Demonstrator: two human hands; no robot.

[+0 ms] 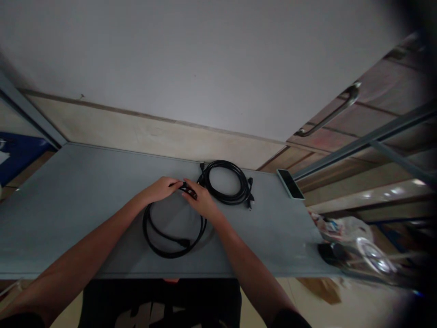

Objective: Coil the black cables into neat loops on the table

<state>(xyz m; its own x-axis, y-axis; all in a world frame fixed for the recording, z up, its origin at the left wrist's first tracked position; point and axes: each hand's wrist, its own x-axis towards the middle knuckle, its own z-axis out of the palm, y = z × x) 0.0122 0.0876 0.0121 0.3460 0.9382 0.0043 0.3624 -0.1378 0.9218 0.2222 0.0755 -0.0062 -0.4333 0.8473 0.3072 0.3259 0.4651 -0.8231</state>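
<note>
Two bare hands meet at the middle of a smooth grey table (pixel 68 205). At nine o'clock from the meeting point, the left hand (pixel 160 189) pinches the top of a loose black cable loop (pixel 170 246), fingers closed on the cord. That loop, round and rubbery, sags toward six o'clock with a plug lying inside it. The right hand (pixel 201 200) clamps the same cord beside the left, fingertips together on it. At two o'clock lies a tidy coiled black cable (pixel 227 181), matte, connectors trailing. Further, at three o'clock, a slim phone (pixel 290 183) rests on the table edge. No writing is readable.
</note>
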